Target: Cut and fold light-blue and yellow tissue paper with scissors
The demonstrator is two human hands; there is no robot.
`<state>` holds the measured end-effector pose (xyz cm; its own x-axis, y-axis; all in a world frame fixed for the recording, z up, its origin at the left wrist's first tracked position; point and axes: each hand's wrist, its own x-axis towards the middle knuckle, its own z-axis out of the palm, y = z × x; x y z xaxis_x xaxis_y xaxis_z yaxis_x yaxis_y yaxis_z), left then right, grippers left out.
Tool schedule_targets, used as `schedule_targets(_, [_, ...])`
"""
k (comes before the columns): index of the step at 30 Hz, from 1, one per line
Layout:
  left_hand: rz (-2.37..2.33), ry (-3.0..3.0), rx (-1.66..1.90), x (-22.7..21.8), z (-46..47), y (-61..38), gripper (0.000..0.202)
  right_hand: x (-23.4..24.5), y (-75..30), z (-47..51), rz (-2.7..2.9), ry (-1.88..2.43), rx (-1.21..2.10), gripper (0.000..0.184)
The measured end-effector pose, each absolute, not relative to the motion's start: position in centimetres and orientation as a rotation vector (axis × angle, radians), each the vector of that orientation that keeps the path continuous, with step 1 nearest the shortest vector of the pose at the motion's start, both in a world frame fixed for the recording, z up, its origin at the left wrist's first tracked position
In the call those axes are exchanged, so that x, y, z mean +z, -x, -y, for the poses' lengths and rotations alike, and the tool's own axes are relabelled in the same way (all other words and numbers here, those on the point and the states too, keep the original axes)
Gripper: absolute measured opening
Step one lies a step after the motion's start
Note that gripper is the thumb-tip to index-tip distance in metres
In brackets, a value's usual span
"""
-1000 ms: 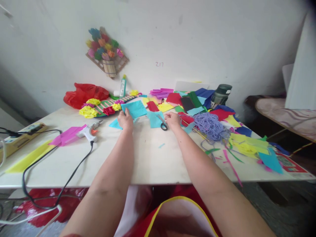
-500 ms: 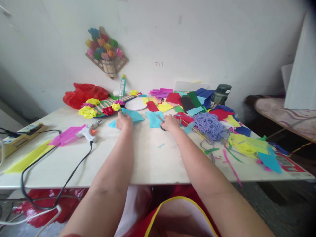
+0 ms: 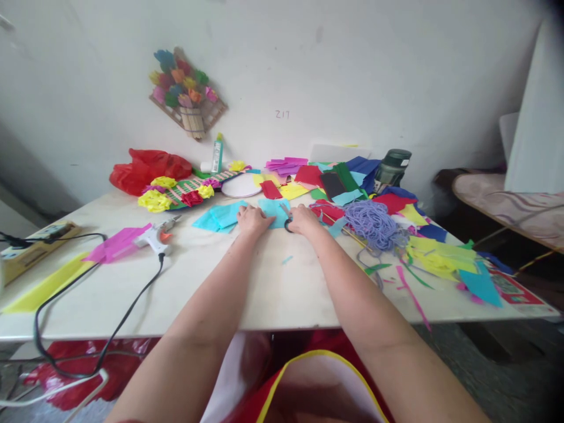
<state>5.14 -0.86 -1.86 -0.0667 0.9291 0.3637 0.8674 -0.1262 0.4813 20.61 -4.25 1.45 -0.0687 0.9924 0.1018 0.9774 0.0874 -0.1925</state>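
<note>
Head view: both bare hands work around the middle of the white tabletop [image 3: 286, 291], nearer the far edge than the near one. Left hand [image 3: 254, 221] palm down, fingers bent and partly spread, thumb out toward the light blue paper square [image 3: 274, 209]; can't tell if it grips anything. Right hand [image 3: 303, 219] has fingers curled at the black-handled scissors [image 3: 288, 225]; can't tell if they are closed around the handle. Scissors lie over the right part of the square, blades pointing to the far edge. Square sits between the hands. More light blue sheets [image 3: 220, 217] lie overlapping just left of the left hand.

Toward the left edge: white glue gun [image 3: 152, 239], its black cord looping past the near edge, magenta sheet [image 3: 115, 247], yellow sheet [image 3: 48, 286], power strip [image 3: 37, 247]. Far left corner area: red plastic bag [image 3: 150, 170], green craft piece with paper flowers [image 3: 178, 197]. White disc [image 3: 241, 185] lies right of that piece. Right of the right hand: tangled purple yarn [image 3: 373, 223]. Dark green bottle [image 3: 391, 170] stands by the far edge, mixed colored paper [image 3: 333, 184] to its left. Yellow tissue sheets [image 3: 440, 258] near the right edge.
</note>
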Motion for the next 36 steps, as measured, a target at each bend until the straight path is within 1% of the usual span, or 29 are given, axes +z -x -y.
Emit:
schedule_targets(3, [-1.95, -2.01, 0.948, -2.0, 0.6, -5.5, 0.025, 1.5, -20.6, 4.1, 2.147, 1.966, 0.106, 0.042])
schedule_targets(7, [-1.91, -1.977, 1.056, -1.6, 0.6, -5.6, 0.015, 1.2, -20.9, 3.6, 2.12, 1.908, 0.097, 0.04])
schedule_targets(11, [-1.839, -1.832, 1.204, -1.5, 0.3, -5.6, 0.009, 1.1, -21.5, 3.3, 2.045, 1.898, 0.089, 0.04])
schedule_targets(14, [-1.748, -1.644, 1.368, -2.0, -0.4, -5.1, 0.009, 1.0, -22.1, 2.9, 1.911, 1.828, 0.113, 0.039])
schedule_targets(17, [-1.602, -1.418, 1.495, -2.6, -1.2, -4.4, 0.014, 1.0, -22.7, 2.0, 1.609, 1.672, 0.302, 0.038])
schedule_targets(19, [-1.45, -1.285, 1.565, -2.8, -1.6, -4.1, 0.016, 1.1, -22.8, 1.4, 1.312, 1.48, 0.563, 0.036])
schedule_targets(23, [-1.166, -1.107, 1.62, -2.9, -1.5, -3.9, 0.023, 1.5, -22.5, 1.2, 0.835, 0.914, 1.106, 0.015])
schedule_targets(25, [-1.079, -1.073, 1.605, -2.8, -1.3, -3.9, 0.03, 1.7, -22.3, 1.4, 0.712, 0.698, 1.257, 0.014])
schedule_targets(29, [-1.01, -1.035, 1.582, -2.8, -1.1, -3.6, 0.037, 2.0, -22.2, 1.6, 0.602, 0.503, 1.315, 0.015])
schedule_targets(34, [-0.949, -0.982, 1.574, -2.7, -0.8, -3.4, 0.036, 2.1, -22.1, 1.9, 0.581, 0.522, 1.376, 0.012])
schedule_targets(36, [-0.928, -0.971, 1.574, -2.6, -0.8, -3.4, 0.034, 2.0, -22.2, 2.1, 0.592, 0.539, 1.42, 0.019])
